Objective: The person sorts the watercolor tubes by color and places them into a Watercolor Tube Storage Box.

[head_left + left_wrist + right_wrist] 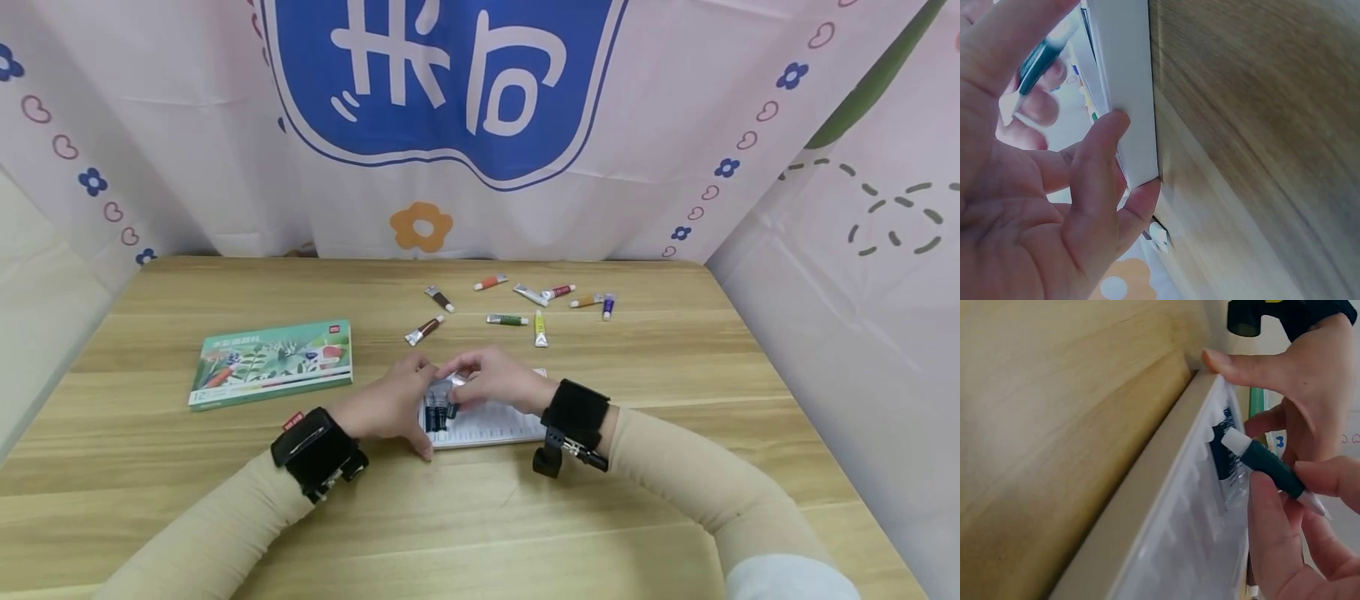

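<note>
A white paint-tube tray [495,427] with a ribbed inside lies on the table. My left hand [390,404] holds its left end, with thumb and fingers around the edge. In the right wrist view, my right hand [1316,544] pinches a dark green paint tube [1272,465] with a white cap, tilted just above the tray. A few dark tubes [1225,456] lie side by side in the tray's left end. From the head view, the pinched tube is largely hidden by my right hand [501,383].
Loose paint tubes are scattered behind the tray, among them a brown one [425,331], a green one [507,320], a yellow one [541,329] and a purple one [608,307]. A flat teal paint box [273,362] lies to the left. Printed cloth [480,217] hangs behind the table.
</note>
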The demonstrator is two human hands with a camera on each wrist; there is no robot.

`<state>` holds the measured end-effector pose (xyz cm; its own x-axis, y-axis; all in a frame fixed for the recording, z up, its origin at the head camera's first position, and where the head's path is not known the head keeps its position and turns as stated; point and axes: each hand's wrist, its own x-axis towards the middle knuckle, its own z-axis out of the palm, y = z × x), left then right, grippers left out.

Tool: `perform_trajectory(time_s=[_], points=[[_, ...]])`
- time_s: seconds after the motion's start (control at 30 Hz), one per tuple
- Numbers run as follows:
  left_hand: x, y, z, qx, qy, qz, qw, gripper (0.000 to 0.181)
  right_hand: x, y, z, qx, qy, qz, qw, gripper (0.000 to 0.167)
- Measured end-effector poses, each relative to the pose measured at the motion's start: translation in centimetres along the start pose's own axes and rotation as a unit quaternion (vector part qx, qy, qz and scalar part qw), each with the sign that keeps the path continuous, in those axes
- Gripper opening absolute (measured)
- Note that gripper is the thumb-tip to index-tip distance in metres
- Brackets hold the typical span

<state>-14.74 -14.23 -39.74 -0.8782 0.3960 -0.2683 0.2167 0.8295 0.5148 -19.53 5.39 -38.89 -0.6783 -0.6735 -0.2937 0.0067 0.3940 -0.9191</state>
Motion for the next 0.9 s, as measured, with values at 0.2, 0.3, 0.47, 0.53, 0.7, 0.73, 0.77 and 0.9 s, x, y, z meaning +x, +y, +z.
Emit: perform_trajectory(time_s=[0.2, 0.3, 0.47, 0.53, 0.7, 0.73, 0.77, 0.9], points=[[0.0, -0.1, 0.1, -0.006, 0.004, 0.007, 0.9999, 0.112, 0.2, 0.5, 0.4, 0.037, 0.004, 0.029, 0.9989, 0.029], [0.0, -0.1, 0.1, -0.008, 0.005, 0.008, 0.9999, 0.113, 0.3, 0.7, 0.5, 0.046, 0.007, 0.034, 0.9983, 0.027], [0.0, -0.2, 0.2, -0.012, 0.005, 0.011, 0.9999, 0.114, 0.6, 1.0, 0.6, 0.005, 0.021, 0.024, 0.9995, 0.025], [-0.1, -0.2, 0.2, -0.012, 0.006, 0.010, 0.9999, 0.114, 0.7, 1.1, 0.7, -0.046, 0.026, 0.011, 0.9986, 0.024], [0.0, -0.2, 0.3, -0.014, 0.006, 0.008, 0.9998, 0.113, 0.7, 1.0, 0.9, -0.217, 0.043, -0.045, 0.9742, 0.022], [0.0, -0.2, 0.3, -0.015, 0.005, 0.008, 0.9998, 0.113, 0.6, 1.0, 0.9, -0.250, 0.044, -0.056, 0.9655, 0.022], [0.0, -0.2, 0.3, -0.014, 0.006, 0.009, 0.9998, 0.113, 0.4, 0.9, 0.9, -0.284, 0.043, -0.071, 0.9553, 0.021], [0.1, -0.2, 0.1, -0.010, 0.006, 0.010, 0.9999, 0.114, -0.2, 0.3, 1.1, -0.398, 0.029, -0.127, 0.9083, 0.021]])
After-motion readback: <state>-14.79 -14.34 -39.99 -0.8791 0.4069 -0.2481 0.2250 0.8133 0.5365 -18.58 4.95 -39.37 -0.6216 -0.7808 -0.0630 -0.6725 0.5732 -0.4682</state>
